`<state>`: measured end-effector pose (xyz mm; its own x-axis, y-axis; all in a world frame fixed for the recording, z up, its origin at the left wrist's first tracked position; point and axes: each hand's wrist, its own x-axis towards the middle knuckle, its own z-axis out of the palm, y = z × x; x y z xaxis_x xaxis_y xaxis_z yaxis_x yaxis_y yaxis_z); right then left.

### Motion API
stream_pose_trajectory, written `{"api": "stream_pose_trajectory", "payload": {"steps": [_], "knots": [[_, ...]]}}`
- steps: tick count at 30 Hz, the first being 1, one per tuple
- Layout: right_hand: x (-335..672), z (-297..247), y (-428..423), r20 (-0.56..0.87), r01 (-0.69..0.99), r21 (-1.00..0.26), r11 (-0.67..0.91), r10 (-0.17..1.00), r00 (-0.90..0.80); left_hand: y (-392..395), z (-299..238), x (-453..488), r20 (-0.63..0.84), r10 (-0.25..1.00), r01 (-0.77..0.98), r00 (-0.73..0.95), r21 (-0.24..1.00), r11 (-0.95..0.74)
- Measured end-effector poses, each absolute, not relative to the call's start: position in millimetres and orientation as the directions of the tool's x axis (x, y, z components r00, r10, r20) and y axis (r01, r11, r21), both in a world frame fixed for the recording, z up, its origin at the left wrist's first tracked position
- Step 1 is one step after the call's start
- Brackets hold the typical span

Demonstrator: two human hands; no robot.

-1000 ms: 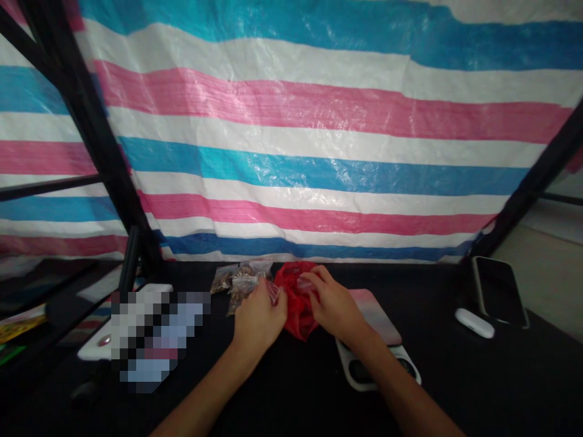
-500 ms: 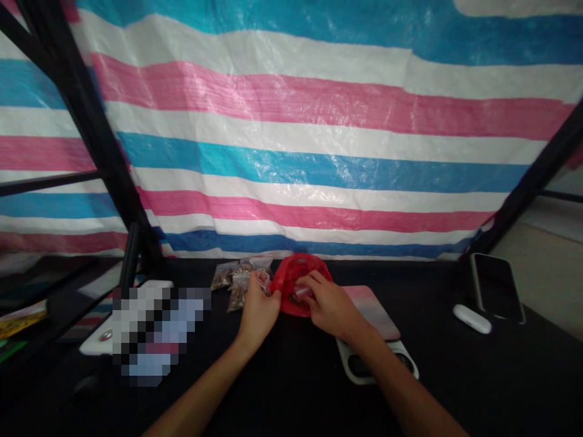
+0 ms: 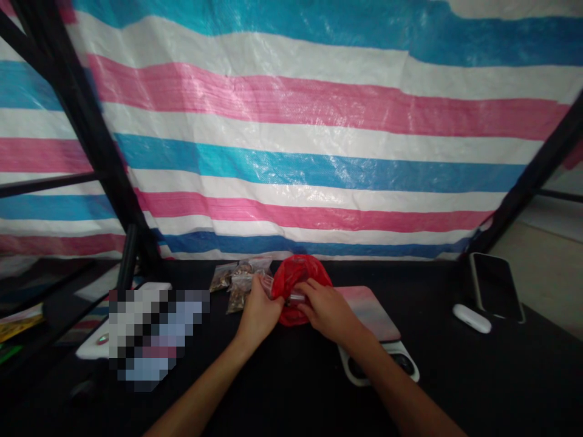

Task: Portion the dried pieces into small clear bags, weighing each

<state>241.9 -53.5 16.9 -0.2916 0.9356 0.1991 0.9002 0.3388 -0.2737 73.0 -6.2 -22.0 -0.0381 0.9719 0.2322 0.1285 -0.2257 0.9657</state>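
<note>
An open red plastic bag (image 3: 296,265) stands in front of me on the black table, between my hands. My left hand (image 3: 259,311) is closed on a small clear plastic bag (image 3: 266,283) at the red bag's left rim. Over the red bag's mouth, my right hand (image 3: 323,308) grips a small clear, tube-like piece (image 3: 297,297), its far end pointing at the left hand. What lies inside the red bag is mostly hidden. Several clear zip bags (image 3: 237,297) with brownish contents lie just left of my left hand.
Right of the red bag, partly under my right forearm, is a white kitchen scale (image 3: 373,315) with a pinkish top. A propped phone (image 3: 496,286) and a white earbud case (image 3: 472,318) are at the right. Blurred-out items and a white device (image 3: 91,346) lie left.
The tube-like piece has come closer to my left hand and now lies more level. The red bag's near side sags lower, and my left hand has barely shifted.
</note>
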Motion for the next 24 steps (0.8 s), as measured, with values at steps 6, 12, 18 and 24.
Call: {"api": "stream_pose_trajectory", "payload": {"steps": [6, 12, 18, 24], "knots": [[239.6, 19.2, -55.3, 0.190, 0.896, -0.285, 0.341, 0.936, -0.296, -6.0, -18.1, 69.0, 0.225, 0.973, 0.115, -0.055, 0.969, -0.218], [238.6, 17.9, -57.4, 0.186, 0.880, -0.327, 0.345, 0.936, -0.298, -6.4, -10.7, 67.8, 0.240, 0.963, 0.098, -0.125, 0.969, -0.229], [236.0, 15.9, -57.5, 0.158, 0.903, -0.294, 0.314, 0.948, -0.278, -4.7, -15.2, 69.4, 0.303, 0.943, 0.118, -0.138, 0.950, -0.288], [234.2, 13.4, -56.4, 0.166, 0.908, -0.294, 0.300, 0.951, -0.260, -5.6, -19.8, 71.6, 0.235, 0.968, 0.018, -0.087, 0.972, -0.234]]}}
